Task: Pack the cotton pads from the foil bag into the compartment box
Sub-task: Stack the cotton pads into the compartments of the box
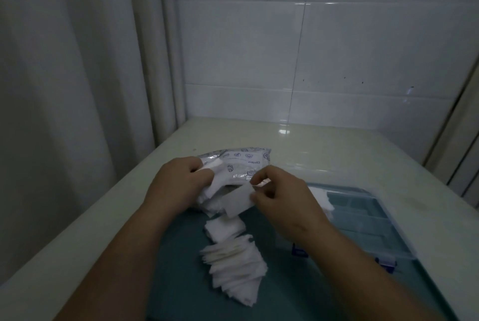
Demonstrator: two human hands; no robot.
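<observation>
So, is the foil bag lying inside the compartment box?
No, the foil bag lies on the white counter beyond the hands, outside the box.

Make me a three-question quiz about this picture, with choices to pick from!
1. Where is the foil bag?
A. beyond the hands, toward the tiled wall
B. inside the compartment box
C. on the floor

2. What colour are the cotton pads?
A. pink
B. white
C. black

3. What is the right hand doing?
A. lying flat on the counter
B. closing the box lid
C. pinching one pad

Answers:
1 A, the bag lies on the counter past both hands.
2 B, every pile looks white.
3 C, its fingertips grip a single pad, while the left hand holds a bunch.
</observation>
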